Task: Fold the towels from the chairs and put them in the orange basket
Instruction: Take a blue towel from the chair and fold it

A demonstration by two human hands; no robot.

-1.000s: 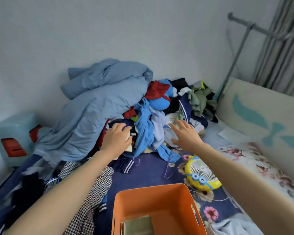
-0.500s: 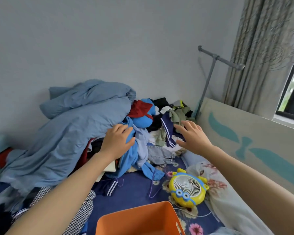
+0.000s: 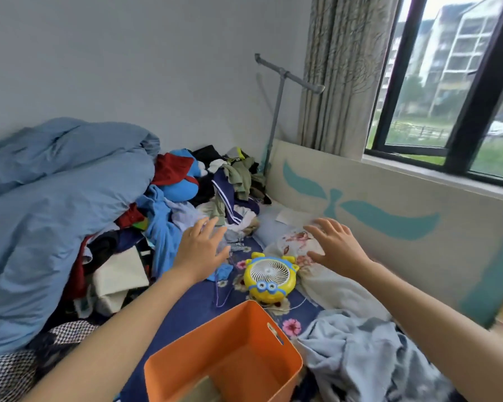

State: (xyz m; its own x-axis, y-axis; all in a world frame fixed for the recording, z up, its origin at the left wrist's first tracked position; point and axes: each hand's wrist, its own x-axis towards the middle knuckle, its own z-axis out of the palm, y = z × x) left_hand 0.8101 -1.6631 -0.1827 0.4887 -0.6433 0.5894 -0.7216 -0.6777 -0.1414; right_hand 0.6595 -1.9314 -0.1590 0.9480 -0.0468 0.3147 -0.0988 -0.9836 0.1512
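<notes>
The orange basket (image 3: 262, 329) stands on the bed at the bottom centre, with the corner of an olive folded cloth (image 3: 199, 391) showing inside it. My left hand (image 3: 201, 249) hovers above the blue flowered sheet beyond the basket, fingers spread and holding nothing. My right hand (image 3: 336, 245) is stretched out over the flowered pillow, also spread and empty. A crumpled light blue towel (image 3: 357, 352) lies on the bed just right of the basket. No chair is in view.
A yellow cartoon fan (image 3: 269, 278) lies between my hands. A big blue duvet (image 3: 50, 210) and a heap of clothes (image 3: 215, 187) fill the left and far side. A painted headboard (image 3: 389, 216), curtain and window stand at the right.
My view swung right and up, bringing the window in. Both hands came away from the clothes heap and moved right, now spread in the air over the fan and pillow.
</notes>
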